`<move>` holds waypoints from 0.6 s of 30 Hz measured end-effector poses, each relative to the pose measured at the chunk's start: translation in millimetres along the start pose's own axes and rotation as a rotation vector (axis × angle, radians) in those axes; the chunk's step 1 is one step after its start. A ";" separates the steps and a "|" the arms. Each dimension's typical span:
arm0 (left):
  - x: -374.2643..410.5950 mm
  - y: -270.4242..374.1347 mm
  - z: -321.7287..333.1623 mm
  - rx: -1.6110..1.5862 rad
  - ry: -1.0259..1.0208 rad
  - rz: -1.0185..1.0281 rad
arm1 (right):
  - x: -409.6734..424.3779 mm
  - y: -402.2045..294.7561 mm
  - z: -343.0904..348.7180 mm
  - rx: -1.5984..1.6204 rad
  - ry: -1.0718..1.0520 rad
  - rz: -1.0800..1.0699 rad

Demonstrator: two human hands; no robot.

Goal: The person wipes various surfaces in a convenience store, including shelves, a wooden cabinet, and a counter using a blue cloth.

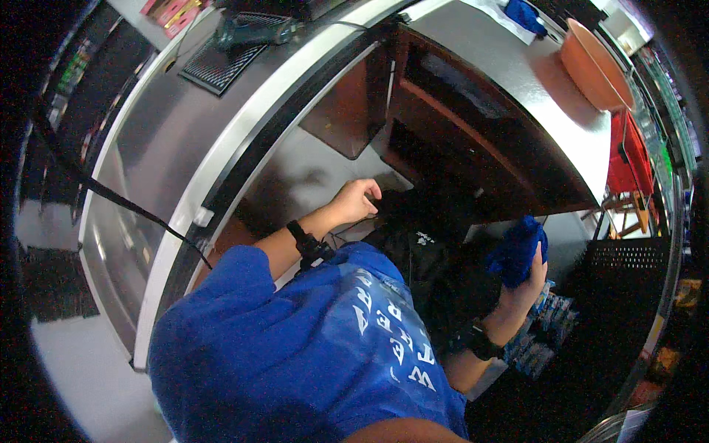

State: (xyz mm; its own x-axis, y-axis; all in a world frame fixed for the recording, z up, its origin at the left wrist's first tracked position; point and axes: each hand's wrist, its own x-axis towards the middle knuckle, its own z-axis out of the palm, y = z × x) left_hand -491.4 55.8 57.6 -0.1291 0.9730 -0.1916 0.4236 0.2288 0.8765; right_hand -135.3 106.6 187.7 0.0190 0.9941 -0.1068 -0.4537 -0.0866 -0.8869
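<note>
My right hand (536, 277) is closed around a bunched blue cloth (519, 252), out to the right of my body. My left hand (357, 200) is raised in front of me with fingers loosely curled; nothing shows between them. Dark bands circle both wrists. Beyond the left hand lies a dark recess with reddish-brown panels (476, 144), below a shiny metal counter (498, 61). A second blue cloth (525, 16) lies at that counter's far side, close to a large orange-brown basin (595, 66).
A metal counter (160, 122) on the left bears a black perforated tray (224, 69) with a dark object across it. A thin black cord (133, 206) runs over its edge. Blue-and-white packages (540, 338) are stacked at right, below a black perforated crate (628, 255). Something red hangs behind the basin.
</note>
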 end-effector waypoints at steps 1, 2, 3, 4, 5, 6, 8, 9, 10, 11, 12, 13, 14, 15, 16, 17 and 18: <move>-5.7 5.5 -2.4 -0.008 0.031 0.003 | 5.8 2.3 -1.4 -0.089 -0.045 -0.073; -11.1 9.8 -4.1 -0.017 0.064 0.006 | 13.0 5.7 -3.2 -0.176 -0.092 -0.148; -18.7 12.3 -6.0 -0.020 0.088 0.003 | 15.3 6.2 -2.2 -0.161 -0.131 -0.143; -26.4 8.5 -6.5 -0.012 0.118 -0.002 | 17.0 5.5 1.2 -0.147 -0.179 -0.135; -34.2 -0.6 -7.5 -0.006 0.150 -0.009 | 19.7 1.1 7.8 -0.038 -0.230 -0.047; -43.1 -4.9 -8.2 0.002 0.181 -0.012 | 21.8 -1.2 12.4 0.069 -0.279 0.040; -60.4 -1.9 -11.0 0.086 0.278 -0.036 | 25.3 2.3 16.1 0.065 -0.307 0.063; -67.8 -3.2 -15.6 0.125 0.333 -0.054 | 32.2 9.4 20.9 0.060 -0.329 0.078; -77.2 -1.0 -20.2 0.077 0.373 -0.077 | 38.8 17.5 26.8 0.053 -0.346 0.062; -82.7 -3.1 -25.9 0.131 0.431 -0.067 | 45.3 21.3 33.6 0.061 -0.365 0.070; -94.8 -8.3 -27.9 0.180 0.485 -0.079 | 44.4 22.7 44.6 0.061 -0.382 0.098; -103.6 -12.0 -26.5 0.228 0.528 -0.083 | 43.6 22.9 51.7 0.058 -0.390 0.118; -110.2 -17.6 -25.8 0.258 0.576 -0.142 | 45.0 26.1 58.3 0.065 -0.380 0.139; -117.6 -5.8 -25.2 0.267 0.633 -0.164 | 53.8 32.3 60.4 0.080 -0.473 0.152; -125.0 -8.6 -22.0 0.258 0.661 -0.180 | 64.1 41.8 61.2 0.096 -0.563 0.162; -132.3 -11.8 -18.9 0.249 0.687 -0.194 | 71.9 48.0 62.1 0.114 -0.650 0.171; -141.6 -16.4 -17.6 0.222 0.681 -0.255 | 68.4 54.1 69.0 0.087 -0.580 0.205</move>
State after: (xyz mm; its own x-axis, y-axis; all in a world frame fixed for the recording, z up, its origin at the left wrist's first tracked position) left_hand -495.9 -86.3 78.1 -0.7418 0.6706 0.0018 0.4674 0.5151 0.7185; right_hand -220.1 174.4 163.5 -0.5524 0.8335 0.0115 -0.4678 -0.2986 -0.8319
